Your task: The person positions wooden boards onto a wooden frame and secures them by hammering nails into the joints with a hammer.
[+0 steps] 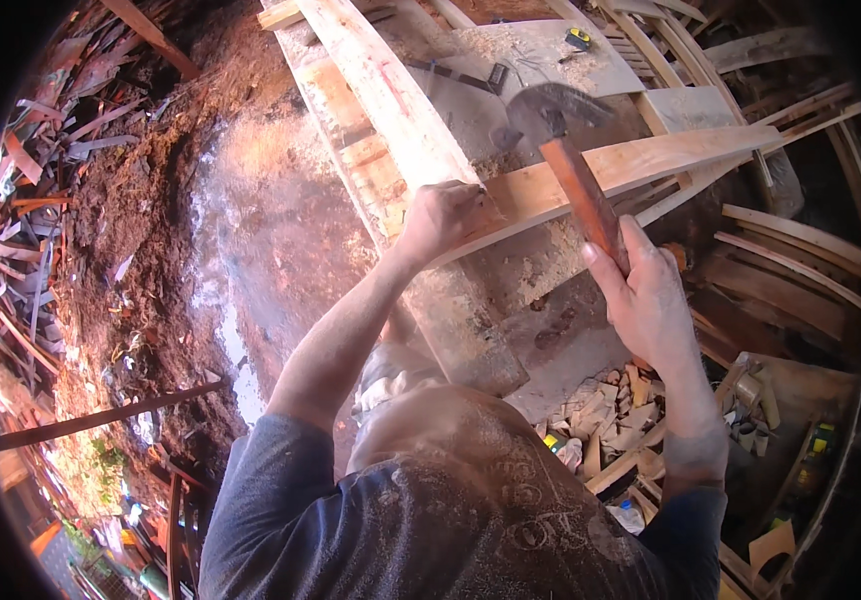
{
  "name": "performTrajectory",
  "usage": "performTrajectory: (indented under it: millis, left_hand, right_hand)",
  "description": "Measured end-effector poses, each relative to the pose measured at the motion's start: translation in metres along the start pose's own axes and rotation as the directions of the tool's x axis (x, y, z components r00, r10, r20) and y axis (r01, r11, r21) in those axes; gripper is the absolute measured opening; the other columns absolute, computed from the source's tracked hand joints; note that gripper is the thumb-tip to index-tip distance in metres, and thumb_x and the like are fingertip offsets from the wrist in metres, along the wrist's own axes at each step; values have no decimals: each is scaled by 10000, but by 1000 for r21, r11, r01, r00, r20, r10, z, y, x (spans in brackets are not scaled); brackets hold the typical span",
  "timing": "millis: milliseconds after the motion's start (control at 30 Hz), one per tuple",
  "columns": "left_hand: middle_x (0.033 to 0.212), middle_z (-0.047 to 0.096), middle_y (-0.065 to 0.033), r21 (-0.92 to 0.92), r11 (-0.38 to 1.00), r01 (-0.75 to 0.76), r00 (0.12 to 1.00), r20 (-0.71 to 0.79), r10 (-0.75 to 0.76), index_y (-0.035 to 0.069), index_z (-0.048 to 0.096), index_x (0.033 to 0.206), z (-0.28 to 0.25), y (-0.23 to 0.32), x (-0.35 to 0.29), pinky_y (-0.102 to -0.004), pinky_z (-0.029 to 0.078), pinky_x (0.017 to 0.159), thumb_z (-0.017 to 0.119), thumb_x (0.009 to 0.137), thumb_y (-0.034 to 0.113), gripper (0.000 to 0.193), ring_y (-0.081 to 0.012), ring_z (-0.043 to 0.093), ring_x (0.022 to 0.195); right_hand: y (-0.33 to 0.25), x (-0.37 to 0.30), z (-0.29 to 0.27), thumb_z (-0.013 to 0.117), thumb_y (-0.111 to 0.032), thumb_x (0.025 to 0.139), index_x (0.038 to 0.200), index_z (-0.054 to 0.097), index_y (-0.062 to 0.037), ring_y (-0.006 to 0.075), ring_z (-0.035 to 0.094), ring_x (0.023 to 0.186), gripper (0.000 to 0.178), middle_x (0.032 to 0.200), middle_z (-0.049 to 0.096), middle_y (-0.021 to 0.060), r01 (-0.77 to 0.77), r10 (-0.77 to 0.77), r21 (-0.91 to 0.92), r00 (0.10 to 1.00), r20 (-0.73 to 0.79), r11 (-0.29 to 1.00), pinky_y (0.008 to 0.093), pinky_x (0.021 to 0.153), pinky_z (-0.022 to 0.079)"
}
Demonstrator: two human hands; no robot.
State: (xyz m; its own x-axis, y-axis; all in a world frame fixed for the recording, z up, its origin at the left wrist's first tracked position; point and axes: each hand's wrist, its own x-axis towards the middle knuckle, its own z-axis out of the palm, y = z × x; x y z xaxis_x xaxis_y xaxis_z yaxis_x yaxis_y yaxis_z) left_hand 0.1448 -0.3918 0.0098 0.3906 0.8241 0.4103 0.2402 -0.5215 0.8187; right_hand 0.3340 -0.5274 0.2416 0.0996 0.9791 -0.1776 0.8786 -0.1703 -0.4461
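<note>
My right hand (645, 290) grips the brown wooden handle of a hammer (590, 205). The hammer's dark metal head is raised and blurred by motion, above and to the right of my left hand. At the corner where two pale boards meet, my left hand (437, 215) is closed, its fingertips pinched together; what they hold, if anything, is too small to make out. One board (390, 95) runs away from me toward the top, and the other board (630, 165) stretches off to the right. Both rest on a dusty wooden workbench (465, 320).
A yellow and black tape measure (577, 39) and a dark metal tool (455, 76) lie on the bench's far part. Wood offcuts (605, 415) are heaped below right, beside a wooden box (840, 470). Long lumber stands right; an earth bank (150, 220) rises left.
</note>
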Motion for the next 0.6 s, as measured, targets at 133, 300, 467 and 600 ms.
performTrajectory:
  millis: [133,300,467,600]
  left_hand:
    - [869,701,-177,-8,1000,-18,1000,-13,18,0,753,998,0,9,1,-424,546,705,724,853,92,174,-362,694,786]
    - [888,708,-177,30,999,-25,999,26,24,7,757,1002,3,-1,1,-432,558,725,701,854,74,171,-370,698,810]
    - [898,716,-172,51,998,-33,999,34,31,12,767,1005,1,-3,0,-432,566,734,676,861,55,175,-370,700,807]
    - [913,721,-172,62,998,-26,998,52,23,12,767,1003,5,-1,4,-430,568,738,684,862,71,174,-371,701,809]
  right_hand:
    - [-5,13,11,572,-362,1025,1107,559,3,513,629,916,374,909,670,279,10,-9,-30,999,32,999,585,785,481]
    - [14,26,28,564,-353,1027,1132,532,10,519,625,931,379,933,658,312,31,-4,-186,989,145,982,603,798,482]
    - [-23,15,1,556,-348,1028,1128,519,35,531,622,900,397,924,653,322,72,-70,18,995,-66,997,598,792,496]
    - [7,18,36,583,-338,1028,1209,555,12,459,676,859,395,889,680,266,6,4,-288,999,36,958,500,769,508]
